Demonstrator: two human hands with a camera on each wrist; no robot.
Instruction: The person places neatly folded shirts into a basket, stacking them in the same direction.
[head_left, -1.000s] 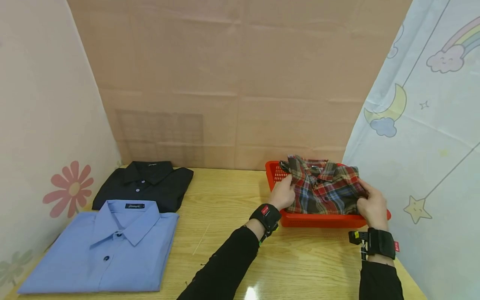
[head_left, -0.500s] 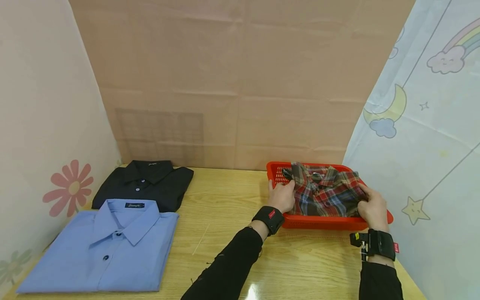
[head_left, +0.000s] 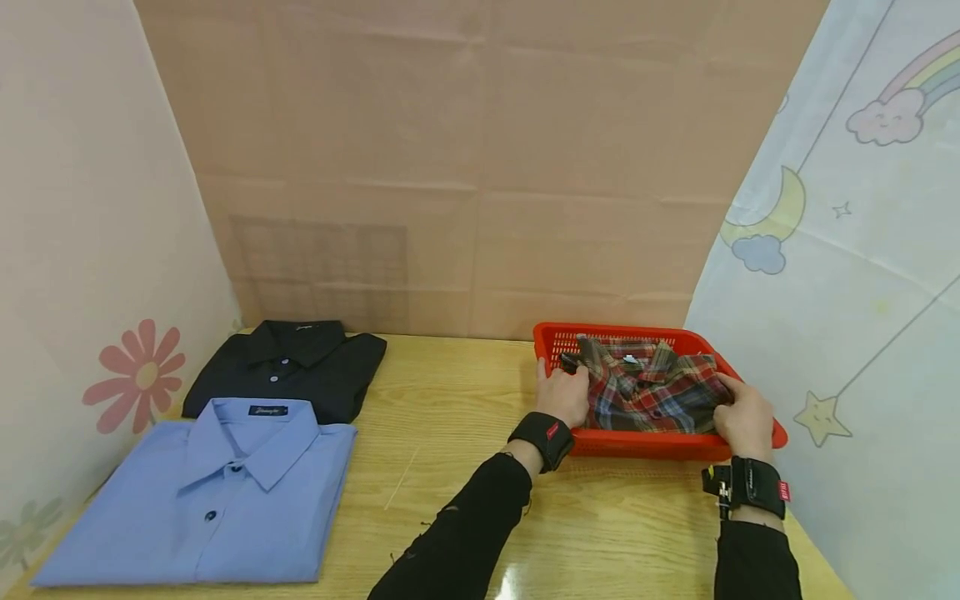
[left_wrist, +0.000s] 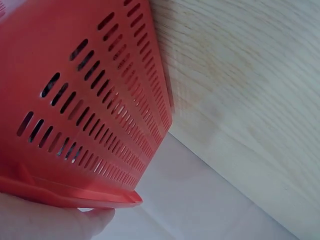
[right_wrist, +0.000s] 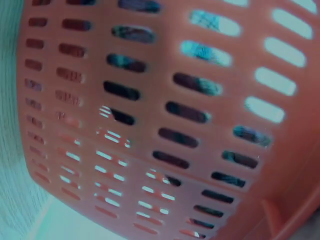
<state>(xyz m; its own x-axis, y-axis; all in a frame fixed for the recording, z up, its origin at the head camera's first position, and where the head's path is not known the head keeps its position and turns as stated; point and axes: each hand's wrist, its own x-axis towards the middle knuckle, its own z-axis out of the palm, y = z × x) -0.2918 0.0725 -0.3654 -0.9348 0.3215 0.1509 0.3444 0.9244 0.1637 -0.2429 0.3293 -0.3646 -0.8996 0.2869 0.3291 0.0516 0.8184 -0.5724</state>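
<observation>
Nearest, at the lower edge of the head view, two black sleeves [head_left: 465, 533] are seen, and at each wrist a black band [head_left: 759, 486] with a small red tag is worn. On the left of the table [head_left: 420, 400], a light blue shirt [head_left: 225, 500] is laid flat and neatly folded, with its collar turned to the far side. Somewhat farther, at the right part of the table, a red basket [head_left: 645, 444] is placed. Its left rim is grasped by the left hand [head_left: 564, 396], with fingers on both sides of the rim. By the right hand [head_left: 746, 417], the right rim is covered, and its thumb and forefinger are directed inward, close to the cloth; whether something is pinched there cannot be told. Inside the basket, a plaid shirt [head_left: 656, 392] is contained, rather crumpled, with its collar toward the back wall. In both wrist views the slotted basket wall is shown from close, and through its slots dark pieces of cloth can be seen. Behind the blue shirt, a folded black shirt [head_left: 307, 375] is laid, its lower part being covered by the blue collar. Farthest, the table is bordered by a creased brown backdrop [head_left: 480, 167].
</observation>
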